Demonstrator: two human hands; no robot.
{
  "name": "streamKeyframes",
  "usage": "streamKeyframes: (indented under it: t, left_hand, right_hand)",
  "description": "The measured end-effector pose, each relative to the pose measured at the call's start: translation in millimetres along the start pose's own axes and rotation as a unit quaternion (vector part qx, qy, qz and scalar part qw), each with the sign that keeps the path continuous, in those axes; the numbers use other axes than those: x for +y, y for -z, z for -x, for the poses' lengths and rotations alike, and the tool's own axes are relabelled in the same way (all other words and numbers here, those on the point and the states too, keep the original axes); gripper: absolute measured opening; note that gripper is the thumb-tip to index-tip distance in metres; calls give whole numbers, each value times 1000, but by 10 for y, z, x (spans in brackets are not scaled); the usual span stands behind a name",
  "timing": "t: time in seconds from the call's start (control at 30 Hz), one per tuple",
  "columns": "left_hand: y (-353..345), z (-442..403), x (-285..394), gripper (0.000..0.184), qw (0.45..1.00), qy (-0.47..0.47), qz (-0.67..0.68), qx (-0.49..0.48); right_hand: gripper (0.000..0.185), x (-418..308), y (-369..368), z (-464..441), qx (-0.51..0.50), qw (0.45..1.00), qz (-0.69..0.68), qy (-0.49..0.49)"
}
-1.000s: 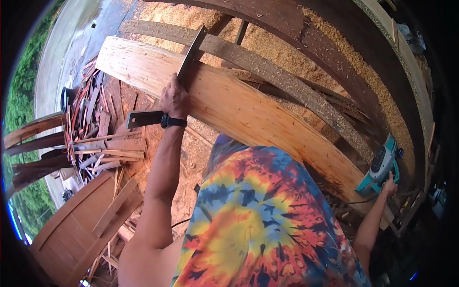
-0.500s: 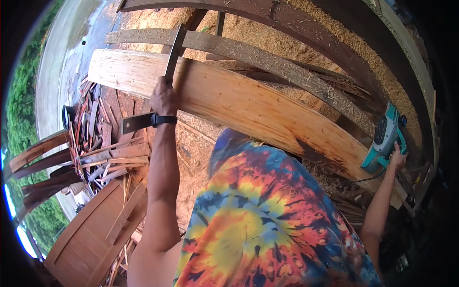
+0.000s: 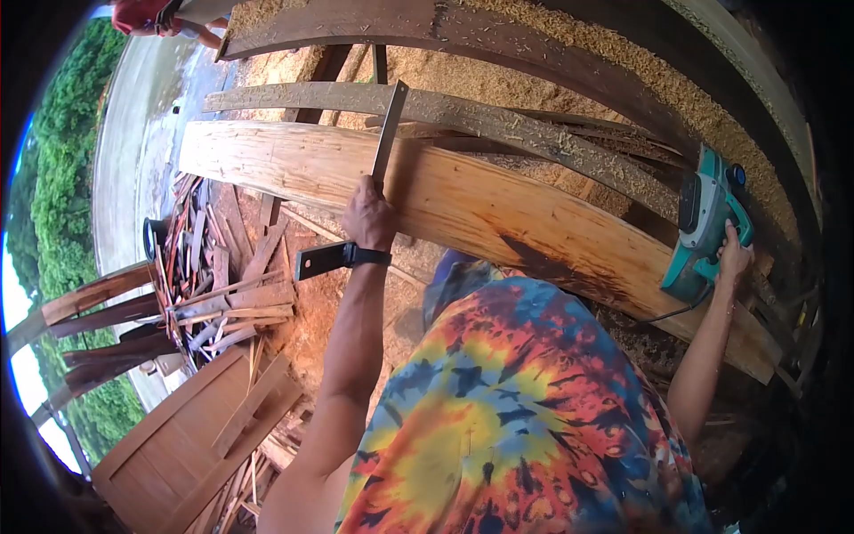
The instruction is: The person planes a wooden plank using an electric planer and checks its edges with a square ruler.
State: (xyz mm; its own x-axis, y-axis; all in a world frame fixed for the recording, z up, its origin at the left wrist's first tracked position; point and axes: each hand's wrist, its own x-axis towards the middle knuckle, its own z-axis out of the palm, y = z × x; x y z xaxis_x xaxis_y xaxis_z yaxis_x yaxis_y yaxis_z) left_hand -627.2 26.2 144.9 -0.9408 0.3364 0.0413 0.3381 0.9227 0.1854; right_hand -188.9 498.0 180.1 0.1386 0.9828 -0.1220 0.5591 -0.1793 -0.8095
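Observation:
My left hand [image 3: 369, 214] is closed around a flat metal bar [image 3: 390, 133] that rises across a long pale wooden plank [image 3: 498, 200]. A dark flat piece [image 3: 322, 261] with holes at its end juts out left of my wrist; whether it joins the bar is hidden. A black band circles that wrist. At the right, my right hand [image 3: 734, 254] grips the handle of a teal electric planer [image 3: 703, 222], which rests at the plank's right end. A dark stained patch [image 3: 569, 267] marks the plank's near edge.
Weathered boards [image 3: 498, 116] covered with shavings lie beyond the plank, over sawdust [image 3: 463, 67]. Scrap wood [image 3: 209, 258] is heaped at left, above a panelled wooden door [image 3: 178, 445]. A person in a red top [image 3: 138, 13] is at the upper left. A cord trails from the planer.
The view has shifted, so the scene sits further right. My left hand and the metal bar have moved right along the plank. A person has come into view at the upper left.

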Motion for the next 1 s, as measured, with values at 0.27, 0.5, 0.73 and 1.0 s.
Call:
streamKeyframes:
  t: [0.27, 0.5, 0.73, 1.0]
  left_hand:
    - [-158, 77, 170, 12, 999, -1, -42, -3]
    - [-178, 88, 192, 14, 999, 1, -30, 16]
    - [-370, 100, 114, 12, 996, -3, 14, 86]
    - [-185, 195, 265, 17, 998, 19, 26, 52]
  right_hand:
    - [43, -149, -18, 131, -38, 999, -13, 10]
    - [39, -218, -28, 203, -49, 998, -36, 21]
    - [41, 410, -182, -204, -51, 993, -104, 38]
    - [63, 622, -287, -299, 24, 988, 16, 154]
